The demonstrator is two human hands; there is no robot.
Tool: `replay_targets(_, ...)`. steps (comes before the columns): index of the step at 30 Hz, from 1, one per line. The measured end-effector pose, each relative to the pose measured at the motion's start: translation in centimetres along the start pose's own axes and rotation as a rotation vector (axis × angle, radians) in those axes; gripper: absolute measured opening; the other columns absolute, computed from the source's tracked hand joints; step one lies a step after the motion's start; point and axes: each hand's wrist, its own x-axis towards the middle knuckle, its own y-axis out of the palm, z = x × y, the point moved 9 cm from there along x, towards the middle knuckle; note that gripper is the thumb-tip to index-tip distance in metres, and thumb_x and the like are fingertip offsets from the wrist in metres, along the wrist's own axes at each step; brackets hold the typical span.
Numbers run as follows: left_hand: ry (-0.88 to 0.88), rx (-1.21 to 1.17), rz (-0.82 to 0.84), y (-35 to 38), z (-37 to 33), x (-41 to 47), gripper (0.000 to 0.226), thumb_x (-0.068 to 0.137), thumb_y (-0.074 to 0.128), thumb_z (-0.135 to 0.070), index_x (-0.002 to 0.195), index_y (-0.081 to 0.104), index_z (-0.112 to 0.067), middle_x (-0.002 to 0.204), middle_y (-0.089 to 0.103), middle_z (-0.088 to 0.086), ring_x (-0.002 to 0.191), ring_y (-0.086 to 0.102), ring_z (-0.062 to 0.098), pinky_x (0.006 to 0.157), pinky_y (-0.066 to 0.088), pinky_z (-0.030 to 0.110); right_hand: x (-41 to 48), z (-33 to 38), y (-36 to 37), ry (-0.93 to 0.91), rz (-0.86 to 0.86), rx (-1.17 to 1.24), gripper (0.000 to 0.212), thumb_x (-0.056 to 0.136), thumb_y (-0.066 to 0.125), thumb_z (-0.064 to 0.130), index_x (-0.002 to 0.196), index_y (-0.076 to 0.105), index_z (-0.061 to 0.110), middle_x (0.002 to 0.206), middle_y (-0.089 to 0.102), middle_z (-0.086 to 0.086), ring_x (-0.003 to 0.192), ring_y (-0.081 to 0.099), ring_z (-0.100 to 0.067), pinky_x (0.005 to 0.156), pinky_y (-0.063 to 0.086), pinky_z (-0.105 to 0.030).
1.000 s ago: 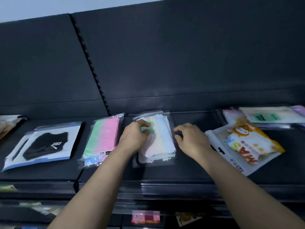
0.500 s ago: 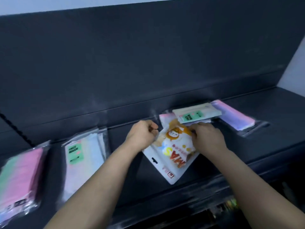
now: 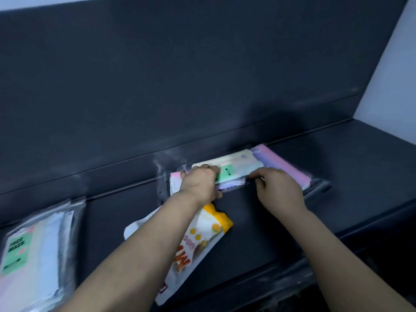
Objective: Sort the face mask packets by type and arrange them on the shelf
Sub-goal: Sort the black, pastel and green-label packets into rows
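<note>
A pastel face mask packet with a green label (image 3: 236, 167) lies at the back of the dark shelf (image 3: 351, 176), on top of a pink-and-purple packet (image 3: 283, 165). My left hand (image 3: 200, 185) grips its left end and my right hand (image 3: 279, 188) pinches its right front edge. An orange-and-white cartoon mask packet (image 3: 202, 239) lies nearer the front, partly under my left forearm. At the far left sits a stack of clear packets with a green "FACE MASK" label (image 3: 33, 255).
The shelf's dark back panel (image 3: 202, 86) rises right behind the packets. A white wall (image 3: 394, 86) borders the shelf on the right. The shelf's front lip (image 3: 292, 273) runs below my arms.
My view swung right along the shelf. Both hands left the cartoon packet, which now lies nearer the front, and moved back onto the green-label packet.
</note>
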Motion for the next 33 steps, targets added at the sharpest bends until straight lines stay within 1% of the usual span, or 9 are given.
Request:
replay_targets(4,0.097,0.108,-0.187,-2.6,-1.4,0.2,0.028,0.086,0.058,-0.017,0.112,0.065,-0.023,0.11,0.07,0.008,0.103,0.063,0.032,0.085,0.048,0.032,0.9,-0.8,-0.4,0.011,-0.031,0.051,0.032,0.09,0.048,0.015,0.108,0.068,0.032,0.109,0.068,0.003,0.107,0.057,-0.024,0.08,0.05,-0.036)
replay_targets(12,0.067,-0.119,-0.571,-7.1,4.0,-4.0,0.022,0.078,0.06,-0.014,0.089,0.071,-0.03,0.093,0.071,-0.006,0.103,0.059,0.022,0.108,0.035,0.046,1.5,0.6,-3.8,0.004,-0.193,0.264,0.028,0.082,0.048,0.002,0.074,0.061,0.025,0.081,0.056,0.011,0.079,0.049,-0.016,0.062,0.037,-0.031)
replay_targets(15,-0.041,-0.311,-0.597,-5.7,9.2,-6.1,0.023,0.076,0.069,-0.009,0.075,0.072,-0.031,0.115,0.069,-0.002,0.12,0.05,0.025,0.107,0.037,0.04,1.2,2.1,-4.5,0.004,-0.246,0.289,0.028,0.08,0.046,0.003,0.065,0.052,0.026,0.075,0.051,0.01,0.07,0.046,-0.016,0.057,0.029,-0.029)
replay_targets(18,-0.146,-0.604,-0.533,-3.7,13.4,-8.3,0.035,0.078,0.075,-0.001,0.066,0.072,-0.034,0.139,0.053,0.006,0.142,0.03,0.021,0.111,0.029,0.026,1.2,5.2,-1.6,-0.105,-0.059,0.231,0.025,0.082,0.047,0.005,0.073,0.059,0.026,0.077,0.055,0.011,0.075,0.053,-0.017,0.056,0.031,-0.028)
replay_targets(20,-0.188,-0.792,-0.48,-2.5,14.9,-9.6,0.04,0.079,0.07,0.008,0.062,0.069,-0.028,0.105,0.071,0.002,0.136,0.037,0.011,0.106,0.031,0.014,0.2,7.8,1.9,-0.21,0.158,0.203,0.018,0.085,0.051,0.013,0.089,0.064,0.025,0.093,0.063,0.008,0.09,0.058,-0.017,0.068,0.042,-0.027)
replay_targets(22,-0.259,-1.009,-0.462,-1.6,16.0,-10.9,0.038,0.082,0.062,0.014,0.066,0.07,-0.02,0.075,0.073,-0.006,0.109,0.06,0.008,0.1,0.045,0.026,-1.6,10.2,4.7,-0.281,0.348,0.191,0.019,0.087,0.055,0.029,0.105,0.064,0.028,0.109,0.063,0.004,0.101,0.059,-0.017,0.084,0.048,-0.033)
replay_targets(27,-0.491,-1.588,-0.412,-0.1,16.3,-13.3,0.021,0.101,0.044,-0.012,0.118,0.056,-0.01,0.075,0.062,0.009,0.055,0.056,0.017,0.049,0.045,0.025,-4.8,13.4,7.0,-0.348,0.34,0.105,0.031,0.086,0.057,0.049,0.113,0.063,0.035,0.114,0.063,0.01,0.107,0.057,-0.014,0.085,0.05,-0.033)
replay_targets(31,-0.494,-1.473,-0.066,1.2,14.4,-14.1,0.06,0.093,0.05,-0.053,0.114,0.064,0.001,0.097,0.067,0.02,0.073,0.063,0.03,0.051,0.054,0.03,-5.8,14.2,7.3,-0.361,0.31,0.035,0.031,0.089,0.055,0.046,0.116,0.061,0.034,0.116,0.061,0.009,0.11,0.053,-0.017,0.08,0.045,-0.029)
replay_targets(33,-0.49,-1.536,0.011,1.9,14.5,-14.1,0.075,0.081,0.05,-0.073,0.114,0.069,-0.008,0.111,0.071,0.018,0.095,0.067,0.034,0.079,0.058,0.042,-6.0,14.4,7.2,-0.361,0.297,0.005,0.031,0.089,0.053,0.047,0.117,0.06,0.035,0.118,0.061,0.01,0.111,0.053,-0.017,0.08,0.044,-0.029)
